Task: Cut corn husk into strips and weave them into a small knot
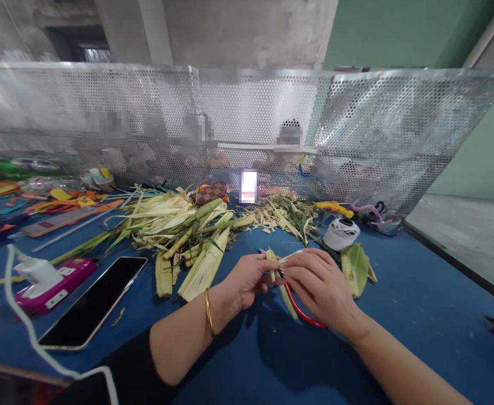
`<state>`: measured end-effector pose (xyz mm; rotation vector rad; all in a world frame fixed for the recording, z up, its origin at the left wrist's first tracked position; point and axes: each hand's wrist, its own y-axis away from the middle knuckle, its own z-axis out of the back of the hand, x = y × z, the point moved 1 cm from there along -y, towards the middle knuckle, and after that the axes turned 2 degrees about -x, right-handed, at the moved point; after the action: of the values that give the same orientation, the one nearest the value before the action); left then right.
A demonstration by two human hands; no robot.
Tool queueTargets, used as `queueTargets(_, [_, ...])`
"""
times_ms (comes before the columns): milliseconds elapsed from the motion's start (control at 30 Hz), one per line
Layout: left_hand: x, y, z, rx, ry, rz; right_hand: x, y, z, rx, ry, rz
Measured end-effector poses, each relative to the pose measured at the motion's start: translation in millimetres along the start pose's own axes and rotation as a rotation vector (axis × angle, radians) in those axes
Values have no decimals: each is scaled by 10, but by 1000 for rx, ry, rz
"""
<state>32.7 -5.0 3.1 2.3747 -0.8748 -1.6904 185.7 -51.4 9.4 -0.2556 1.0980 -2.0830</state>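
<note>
On the left of the worktop (411, 320), a purple power strip (76, 273) and a dark-screened phone (99, 301) lie near the pile of husks (158, 216). Next comes the left hand (245, 278), its forearm reaching in from the lower left, thumb and fingers closed in a pinch on a small pale husk piece (272, 265), which stands roughly upright between the hands. The step in hand looks like fine fingertip shaping; the next move seems to call for a firm left grip and small, careful right-hand work. The right hand (325, 281) arches palm down, fingers bent towards the piece; I cannot tell how closed its grip is, or on what. A curved red handle (304, 318) shows beneath it. Beyond sits a white thread spool (342, 233), beside a broad green husk (354, 269).
</note>
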Motion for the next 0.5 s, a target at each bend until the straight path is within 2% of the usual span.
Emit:
queueTargets(67, [-19,13,-10,-12,48,32,-22,-7,19,28,35,17])
queueTargets(200, [-72,8,10,-66,162,166,-28,-28,58,101,144,142])
queueTargets(367, [-76,-34,58,-25,205,271,18,-18,27,112,234,229])
queueTargets(433, [-51,-43,59,-17,173,262,23,1,10,72,216,238])
queueTargets(500, [-25,-36,45,-6,80,166,8,21,-4,33,128,183])
